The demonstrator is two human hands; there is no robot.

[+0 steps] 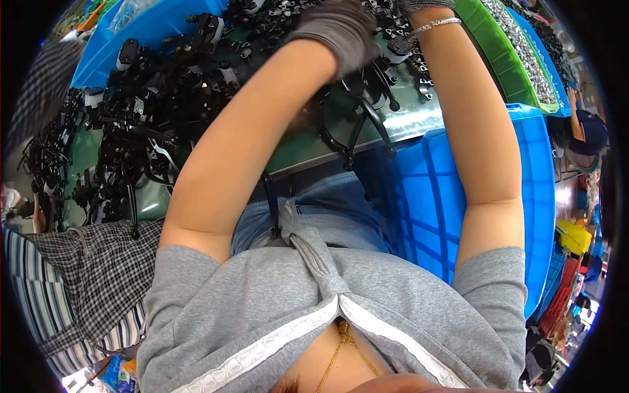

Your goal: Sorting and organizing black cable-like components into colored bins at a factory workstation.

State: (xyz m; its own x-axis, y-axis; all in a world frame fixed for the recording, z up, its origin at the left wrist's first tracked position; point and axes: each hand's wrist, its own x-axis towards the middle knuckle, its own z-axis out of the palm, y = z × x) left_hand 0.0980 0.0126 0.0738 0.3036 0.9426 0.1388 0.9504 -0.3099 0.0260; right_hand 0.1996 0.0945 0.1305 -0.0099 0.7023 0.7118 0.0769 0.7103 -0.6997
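My left hand (341, 29), in a dark grey knit glove, reaches over the table at the top of the view. It is smeared by motion, and its fingers are hidden. Close below it lie black lever-shaped parts (357, 121), some hanging over the table's front edge. Only the glove cuff of my right hand (426, 5) shows at the top edge; its fingers are out of view. Small black and silver parts (278, 13) lie scattered between and around my hands. A large heap of black lever parts (151, 124) covers the table to the left.
A blue crate (419, 190) stands against the table under my right arm. Beyond it is a green bin (501, 62) of small metal pieces. Another blue bin (164, 19) sits at the far left. A person in a checked garment (105, 275) is close on my left.
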